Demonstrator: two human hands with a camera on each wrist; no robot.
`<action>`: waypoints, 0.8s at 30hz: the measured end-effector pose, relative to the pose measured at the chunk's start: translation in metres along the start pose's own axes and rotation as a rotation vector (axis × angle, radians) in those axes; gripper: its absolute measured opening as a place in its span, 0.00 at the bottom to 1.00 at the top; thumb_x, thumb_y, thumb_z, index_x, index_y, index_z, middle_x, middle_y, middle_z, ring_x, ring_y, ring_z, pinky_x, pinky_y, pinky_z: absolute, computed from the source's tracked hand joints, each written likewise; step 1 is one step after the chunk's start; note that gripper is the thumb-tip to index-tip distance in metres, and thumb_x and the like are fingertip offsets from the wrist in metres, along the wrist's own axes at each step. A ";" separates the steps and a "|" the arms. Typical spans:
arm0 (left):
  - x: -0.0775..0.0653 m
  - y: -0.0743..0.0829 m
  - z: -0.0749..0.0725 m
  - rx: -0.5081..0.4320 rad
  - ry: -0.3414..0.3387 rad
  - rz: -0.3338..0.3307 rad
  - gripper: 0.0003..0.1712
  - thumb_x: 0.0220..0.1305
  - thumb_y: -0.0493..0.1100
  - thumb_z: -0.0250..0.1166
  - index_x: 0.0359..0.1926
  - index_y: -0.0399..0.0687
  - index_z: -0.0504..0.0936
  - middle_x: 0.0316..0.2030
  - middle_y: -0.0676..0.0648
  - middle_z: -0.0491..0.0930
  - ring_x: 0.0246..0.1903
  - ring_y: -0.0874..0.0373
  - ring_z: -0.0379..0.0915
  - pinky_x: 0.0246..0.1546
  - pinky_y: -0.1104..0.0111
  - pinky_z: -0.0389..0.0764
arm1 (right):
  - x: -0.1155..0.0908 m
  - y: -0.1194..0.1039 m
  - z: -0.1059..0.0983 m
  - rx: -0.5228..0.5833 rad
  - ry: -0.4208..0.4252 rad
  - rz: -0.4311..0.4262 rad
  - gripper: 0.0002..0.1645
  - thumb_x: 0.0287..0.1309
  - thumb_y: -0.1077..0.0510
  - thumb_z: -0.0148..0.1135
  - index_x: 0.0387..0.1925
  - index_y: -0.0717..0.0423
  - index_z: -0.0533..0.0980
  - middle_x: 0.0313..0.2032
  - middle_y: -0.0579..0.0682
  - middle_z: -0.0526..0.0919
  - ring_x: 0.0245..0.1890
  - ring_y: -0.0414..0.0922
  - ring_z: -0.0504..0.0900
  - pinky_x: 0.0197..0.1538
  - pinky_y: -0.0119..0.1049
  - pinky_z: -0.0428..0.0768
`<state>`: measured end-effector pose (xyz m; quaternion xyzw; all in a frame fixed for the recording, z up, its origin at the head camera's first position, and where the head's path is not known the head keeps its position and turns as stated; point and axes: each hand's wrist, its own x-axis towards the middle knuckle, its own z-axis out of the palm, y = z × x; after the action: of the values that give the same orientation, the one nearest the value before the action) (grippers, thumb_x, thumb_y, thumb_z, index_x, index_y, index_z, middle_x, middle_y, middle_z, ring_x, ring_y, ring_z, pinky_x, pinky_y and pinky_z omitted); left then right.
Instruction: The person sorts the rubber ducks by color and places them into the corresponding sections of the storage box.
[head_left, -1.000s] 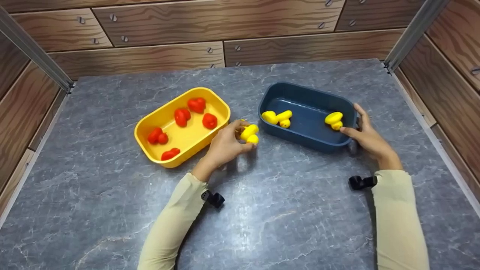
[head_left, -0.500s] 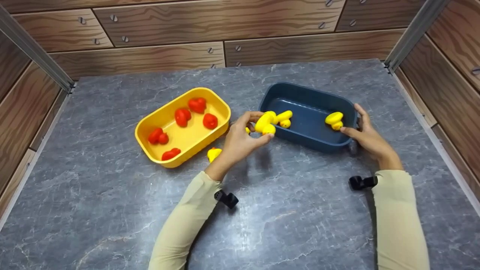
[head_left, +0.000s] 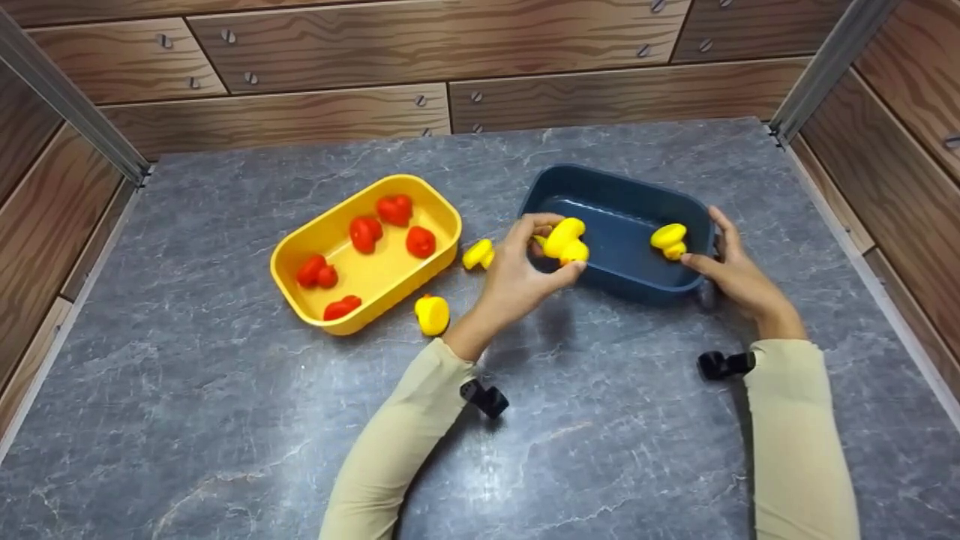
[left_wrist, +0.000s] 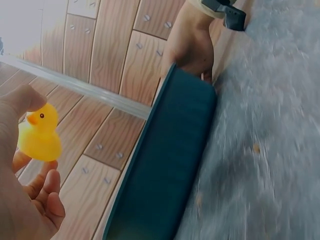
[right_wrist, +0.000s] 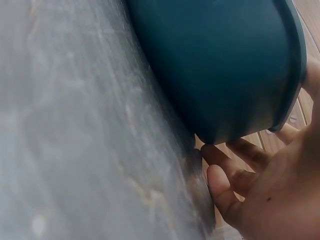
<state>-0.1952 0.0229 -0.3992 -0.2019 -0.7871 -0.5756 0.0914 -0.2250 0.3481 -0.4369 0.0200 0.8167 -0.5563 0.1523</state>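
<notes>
My left hand point(head_left: 521, 277) pinches a yellow rubber duck point(head_left: 566, 240) between thumb and fingertips, above the near left wall of the dark blue bin point(head_left: 626, 281). In the left wrist view the duck point(left_wrist: 40, 135) shows its eye and orange beak. My right hand point(head_left: 742, 281) grips the bin's right end, thumb at the rim; in the right wrist view its fingers point(right_wrist: 235, 170) lie against the end wall. One rubber duck point(head_left: 670, 240) lies inside at the right. The left hand and its duck hide the bin's left part.
A yellow bin point(head_left: 367, 300) on the left holds several red heart-like pieces point(head_left: 365, 234). Two more ducks lie on the grey marbled table, one duck point(head_left: 478, 255) beside that bin and another duck point(head_left: 433, 315) nearer me. Wood-patterned walls point(head_left: 337, 56) enclose the table.
My left hand has carried the duck rightward from beside the yellow bin to the blue bin, uncovering two ducks on the table. The right hand stays put.
</notes>
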 end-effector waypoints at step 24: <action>0.029 0.012 0.049 -0.009 -0.001 -0.062 0.30 0.53 0.50 0.73 0.57 0.54 0.76 0.50 0.50 0.80 0.42 0.57 0.75 0.44 0.68 0.78 | 0.002 0.001 0.000 -0.002 0.002 0.011 0.57 0.68 0.50 0.54 0.73 0.37 0.20 0.74 0.64 0.27 0.74 0.60 0.43 0.73 0.56 0.51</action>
<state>-0.2114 0.0779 -0.3932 -0.1782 -0.7904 -0.5816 0.0723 -0.2263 0.3480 -0.4379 0.0248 0.8172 -0.5547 0.1544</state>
